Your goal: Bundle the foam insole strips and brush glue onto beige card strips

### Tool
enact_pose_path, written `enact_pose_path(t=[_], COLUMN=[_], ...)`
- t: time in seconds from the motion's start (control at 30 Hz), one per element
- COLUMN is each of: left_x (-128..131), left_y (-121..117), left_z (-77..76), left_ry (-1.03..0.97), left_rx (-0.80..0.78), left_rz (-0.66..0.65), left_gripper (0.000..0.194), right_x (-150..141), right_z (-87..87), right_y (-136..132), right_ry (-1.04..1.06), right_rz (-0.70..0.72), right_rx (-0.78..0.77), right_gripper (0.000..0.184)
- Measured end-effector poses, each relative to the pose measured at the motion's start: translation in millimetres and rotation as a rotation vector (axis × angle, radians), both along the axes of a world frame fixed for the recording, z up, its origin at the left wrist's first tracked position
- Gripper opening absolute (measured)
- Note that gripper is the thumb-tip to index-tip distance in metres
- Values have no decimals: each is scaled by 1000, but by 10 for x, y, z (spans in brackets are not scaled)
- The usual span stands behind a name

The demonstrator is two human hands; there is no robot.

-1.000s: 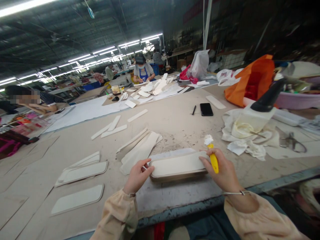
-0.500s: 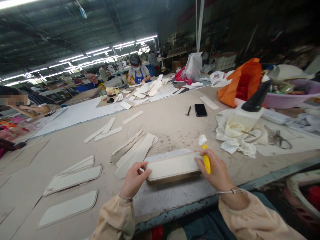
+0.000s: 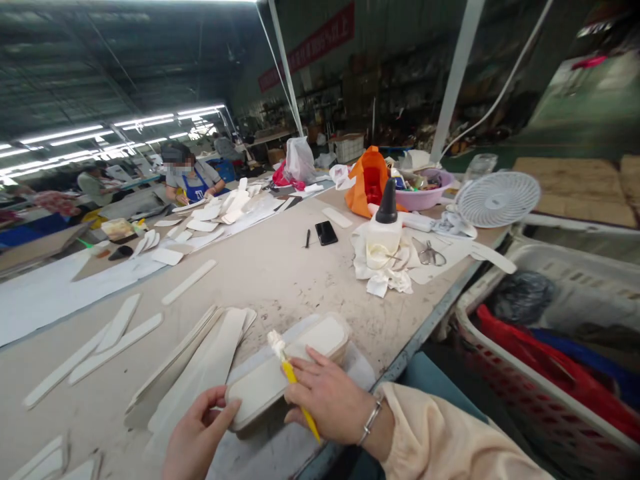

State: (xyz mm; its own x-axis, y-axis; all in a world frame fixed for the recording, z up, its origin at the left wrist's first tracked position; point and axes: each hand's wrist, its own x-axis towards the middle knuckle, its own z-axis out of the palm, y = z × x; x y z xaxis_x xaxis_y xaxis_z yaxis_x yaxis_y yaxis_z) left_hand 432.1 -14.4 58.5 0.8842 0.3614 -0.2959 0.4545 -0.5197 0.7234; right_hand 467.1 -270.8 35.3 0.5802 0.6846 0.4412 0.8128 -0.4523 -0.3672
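A long white padded panel (image 3: 320, 337) with rounded corners lies on a grey mat (image 3: 360, 363) at the table's near edge. My left hand (image 3: 197, 433) grips its left end, fingers curled on the rim. My right hand (image 3: 327, 400) rests on the middle of the panel and holds a yellow-handled glue brush (image 3: 293, 380), bristles pointing up and left. Both sleeves are peach coloured, and a thin bracelet sits on my right wrist.
Several cut white panels (image 3: 200, 360) lie stacked to the left. A glue bottle (image 3: 383, 233) on rags, scissors (image 3: 430, 253), a phone (image 3: 326, 233), an orange bag (image 3: 367, 180) and a fan (image 3: 497, 198) stand farther right. A basket (image 3: 550, 320) sits beside the table. People work at the far end.
The view has swung right and tilted, bringing the basket and fan in. My right hand has moved from the panel's right end onto its middle. The left hand stays on the left end.
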Motion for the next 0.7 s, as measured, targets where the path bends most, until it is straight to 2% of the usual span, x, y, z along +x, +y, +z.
enact_pose_path(t=[0.1, 0.27, 0.37, 0.43, 0.5, 0.57, 0.63, 0.7], left_x=[-5, -19, -32, -38, -33, -12, 25, 74], left_y=[6, -11, -66, -116, -173, -240, -322, -416], left_z=[-14, 7, 47, 74, 107, 163, 251, 368], left_ry=[-22, -20, -84, -178, -305, -432, -523, -583], left_rx=[-14, -22, -45, -112, -260, -488, -709, -848], left_rz=[-14, -21, 16, 85, 176, 267, 330, 364], left_gripper=[61, 54, 47, 41, 36, 32, 28, 23], right_x=[65, 238, 337, 391, 424, 431, 417, 391], right_z=[11, 40, 22, 17, 28, 52, 80, 108], right_y=[-128, -461, -592, -644, -673, -683, -679, -666], right_ry=[39, 78, 80, 82, 105, 143, 183, 219], right_rz=[-105, -272, -408, -454, -449, -409, -356, -303], right_rx=[12, 53, 135, 216, 294, 352, 395, 441], right_gripper=[29, 19, 17, 18, 19, 21, 22, 22])
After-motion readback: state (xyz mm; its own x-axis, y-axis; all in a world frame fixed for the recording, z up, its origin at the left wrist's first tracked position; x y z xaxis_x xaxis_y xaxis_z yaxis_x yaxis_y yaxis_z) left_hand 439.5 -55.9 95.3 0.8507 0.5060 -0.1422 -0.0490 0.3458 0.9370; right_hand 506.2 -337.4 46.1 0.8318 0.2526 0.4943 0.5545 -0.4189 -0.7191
